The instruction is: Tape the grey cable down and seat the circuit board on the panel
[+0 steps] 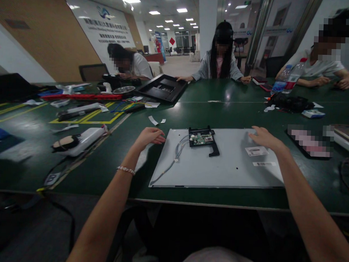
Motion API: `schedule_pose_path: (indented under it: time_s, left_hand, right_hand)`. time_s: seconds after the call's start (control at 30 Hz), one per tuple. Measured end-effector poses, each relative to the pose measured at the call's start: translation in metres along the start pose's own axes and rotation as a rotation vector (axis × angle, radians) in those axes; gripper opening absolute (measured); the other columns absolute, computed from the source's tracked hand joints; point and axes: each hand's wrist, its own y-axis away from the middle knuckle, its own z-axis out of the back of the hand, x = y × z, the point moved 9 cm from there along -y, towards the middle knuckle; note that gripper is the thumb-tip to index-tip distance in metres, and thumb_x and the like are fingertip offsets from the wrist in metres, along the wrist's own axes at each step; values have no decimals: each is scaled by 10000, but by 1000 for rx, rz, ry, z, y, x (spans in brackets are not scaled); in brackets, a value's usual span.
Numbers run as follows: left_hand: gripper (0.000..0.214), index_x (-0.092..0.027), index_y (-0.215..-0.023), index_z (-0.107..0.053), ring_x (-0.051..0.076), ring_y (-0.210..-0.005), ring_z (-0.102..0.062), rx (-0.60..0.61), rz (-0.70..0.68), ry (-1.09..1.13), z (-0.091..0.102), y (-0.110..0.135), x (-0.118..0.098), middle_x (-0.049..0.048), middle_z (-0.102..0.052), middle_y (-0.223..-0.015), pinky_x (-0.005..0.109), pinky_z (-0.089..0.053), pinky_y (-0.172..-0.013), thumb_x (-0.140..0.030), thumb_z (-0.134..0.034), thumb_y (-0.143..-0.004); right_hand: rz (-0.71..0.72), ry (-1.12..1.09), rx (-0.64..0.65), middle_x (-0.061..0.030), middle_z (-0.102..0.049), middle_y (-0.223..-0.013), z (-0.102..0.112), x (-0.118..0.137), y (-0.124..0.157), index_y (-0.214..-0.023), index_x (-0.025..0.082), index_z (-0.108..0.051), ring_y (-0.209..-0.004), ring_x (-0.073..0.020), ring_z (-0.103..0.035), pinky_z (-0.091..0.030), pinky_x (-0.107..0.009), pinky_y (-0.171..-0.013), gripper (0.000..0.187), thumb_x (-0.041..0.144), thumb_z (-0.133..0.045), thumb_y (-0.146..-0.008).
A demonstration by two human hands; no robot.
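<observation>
A grey metal monitor back panel [219, 167] lies flat on the green table [110, 163] in front of me. A small green circuit board in a black bracket [203, 139] sits at its far edge, and grey wires [176, 154] run from it along the left side. My left hand [150, 137] hovers by the panel's far left corner, fingers loosely curled and holding nothing. My right hand [263, 137] rests on the panel's far right part, fingers spread flat, near two white labels [256, 151].
A black monitor housing [164, 88] lies further back. Three other people sit at the far side of the table. Water bottles [289, 79], a black bundle [290, 102], a white device [82, 140] at left, tools and paper scraps are scattered around.
</observation>
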Motion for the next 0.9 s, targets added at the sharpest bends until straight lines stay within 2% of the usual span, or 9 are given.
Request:
schedule_pose_path:
  time_s: [0.2, 0.33, 0.43, 0.5, 0.53, 0.6, 0.7, 0.8, 0.9]
  left_hand:
    - [259, -139, -831, -696, 232, -789, -732, 31, 4, 5, -5, 1, -2, 118, -751, -778, 277, -582, -672, -371, -708, -719]
    - [278, -131, -859, -687, 217, -779, -728, 39, -23, -31, -8, -3, -1, 118, -749, -797, 277, -575, -683, -383, -682, -742]
    - [288, -130, -930, -680, 211, -805, -722, -74, -153, -153, -3, -7, -12, 114, -749, -880, 285, -567, -711, -369, -632, -777]
    - [312, -139, -1008, -680, 215, -906, -708, -156, -302, -271, -4, -6, -29, 114, -738, -1009, 305, -554, -807, -360, -603, -803]
    - [341, -147, -1065, -674, 221, -978, -690, -159, -377, -317, -9, -4, -38, 113, -721, -1093, 318, -538, -867, -363, -595, -813]
    - [455, -170, -1223, -624, 246, -1141, -624, -74, -495, -363, -28, 0, -55, 113, -645, -1281, 355, -491, -972, -388, -597, -825]
    - [740, -214, -1457, -425, 294, -1346, -458, 147, -600, -401, -67, 10, -74, 114, -433, -1516, 407, -408, -1075, -470, -643, -797]
    - [1003, -234, -1557, -231, 323, -1445, -306, 363, -652, -491, -106, 16, -84, 116, -248, -1612, 417, -297, -1156, -546, -705, -730]
    - [1196, -211, -1585, -117, 356, -1459, -263, 520, -634, -580, -131, 13, -82, 135, -193, -1626, 430, -232, -1186, -573, -760, -644]
  right_hand:
    - [41, 53, -14, -163, -450, -1469, 1, -2, 1, -1435, 263, -456, -1348, -423, -427, -371, -574, -1091, 660, 525, -537, -835]
    - [50, 149, -5, -186, -424, -1482, -2, -9, -3, -1455, 247, -427, -1370, -441, -390, -381, -616, -1052, 654, 535, -480, -869]
    - [44, 206, 28, -203, -404, -1492, -7, -12, -6, -1455, 246, -425, -1373, -451, -376, -386, -627, -1032, 633, 534, -454, -892]
    - [46, 238, 46, -209, -423, -1473, -10, -12, -6, -1436, 247, -448, -1359, -461, -385, -383, -646, -1016, 610, 532, -451, -897]
    - [46, 253, 52, -212, -433, -1463, -12, -12, -6, -1428, 245, -458, -1351, -469, -389, -378, -661, -1006, 604, 536, -446, -899]
    - [45, 274, 58, -215, -441, -1452, -14, -11, -5, -1421, 241, -467, -1338, -481, -394, -368, -687, -991, 604, 550, -432, -903]
    - [47, 280, 46, -205, -444, -1447, -15, -9, -3, -1410, 253, -476, -1336, -471, -401, -358, -691, -997, 588, 558, -422, -909]
    - [63, 266, 24, -193, -469, -1424, -13, -7, -1, -1379, 266, -500, -1333, -469, -403, -366, -694, -988, 558, 554, -439, -905]
    - [65, 231, 5, -184, -477, -1420, -10, -4, 2, -1345, 277, -523, -1329, -479, -398, -356, -715, -984, 545, 567, -470, -887]
